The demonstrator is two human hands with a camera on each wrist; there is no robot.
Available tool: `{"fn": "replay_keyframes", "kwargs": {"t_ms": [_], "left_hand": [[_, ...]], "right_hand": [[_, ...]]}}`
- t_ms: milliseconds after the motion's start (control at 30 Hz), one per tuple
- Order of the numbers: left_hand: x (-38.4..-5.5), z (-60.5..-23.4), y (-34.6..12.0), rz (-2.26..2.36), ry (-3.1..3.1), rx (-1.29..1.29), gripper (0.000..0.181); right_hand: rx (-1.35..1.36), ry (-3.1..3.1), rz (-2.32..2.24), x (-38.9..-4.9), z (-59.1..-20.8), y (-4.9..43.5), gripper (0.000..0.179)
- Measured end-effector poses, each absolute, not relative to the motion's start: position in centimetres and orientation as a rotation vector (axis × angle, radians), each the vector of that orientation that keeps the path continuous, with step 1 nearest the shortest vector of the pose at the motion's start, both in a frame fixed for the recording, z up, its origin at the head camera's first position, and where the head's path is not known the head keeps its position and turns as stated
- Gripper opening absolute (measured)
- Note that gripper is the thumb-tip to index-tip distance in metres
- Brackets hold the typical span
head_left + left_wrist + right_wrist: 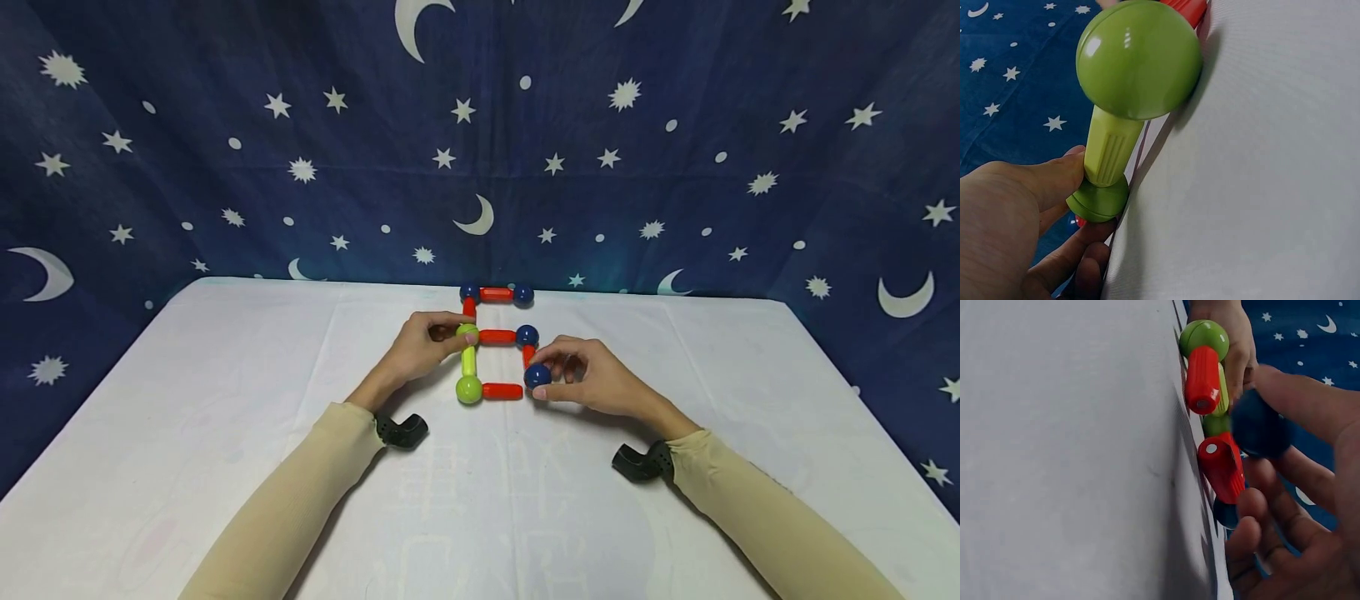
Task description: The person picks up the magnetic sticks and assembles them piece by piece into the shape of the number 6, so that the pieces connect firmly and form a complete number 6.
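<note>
My left hand (420, 348) pinches the middle green ball (468, 335) of a frame made of balls and rods lying on the table. From that ball a yellow-green rod (1110, 147) runs to a nearer green ball (1138, 59). Between finger and thumb, my right hand (603, 379) holds a dark blue ball (537, 376). Close beside this ball are the bare ends of two red rods. One red rod (1202, 381) extends from the nearer green ball; another red rod (1221, 469) comes off a blue ball (527, 335) further back.
At the far side of the frame, a red rod (497, 294) links two more blue balls. A white cloth covers the table (480, 508), and a dark blue curtain (360, 133) with moons and stars hangs behind its far edge. Black wrist mounts (402, 431) sit on both sleeves.
</note>
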State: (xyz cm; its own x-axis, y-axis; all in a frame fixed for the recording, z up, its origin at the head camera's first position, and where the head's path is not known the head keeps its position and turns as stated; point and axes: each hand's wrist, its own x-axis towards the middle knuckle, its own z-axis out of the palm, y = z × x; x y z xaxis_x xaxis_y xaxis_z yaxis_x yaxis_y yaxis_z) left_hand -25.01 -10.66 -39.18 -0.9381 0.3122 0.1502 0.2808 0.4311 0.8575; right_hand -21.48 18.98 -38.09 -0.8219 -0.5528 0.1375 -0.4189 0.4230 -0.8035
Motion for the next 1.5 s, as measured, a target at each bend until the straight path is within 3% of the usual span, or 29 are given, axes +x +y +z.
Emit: {"fn": "replay_keyframes", "kwargs": {"t_ms": [900, 1267, 1500], "left_hand": [[-24.6, -38.3, -11.0, 1.516, 2.639, 0.523, 0.039], [-21.8, -37.4, -12.1, 1.385, 2.344, 0.920, 0.033], [-21.7, -38.0, -12.6, 1.445, 2.259, 0.913, 0.034]], "right_hand": [[-0.897, 2.437, -1.341, -21.7, -39.3, 19.2, 0.038], [-0.877, 2.444, -1.336, -21.5, -39.4, 19.1, 0.038], [-0.891, 2.466, -1.324, -21.8, -39.6, 19.1, 0.038]]}}
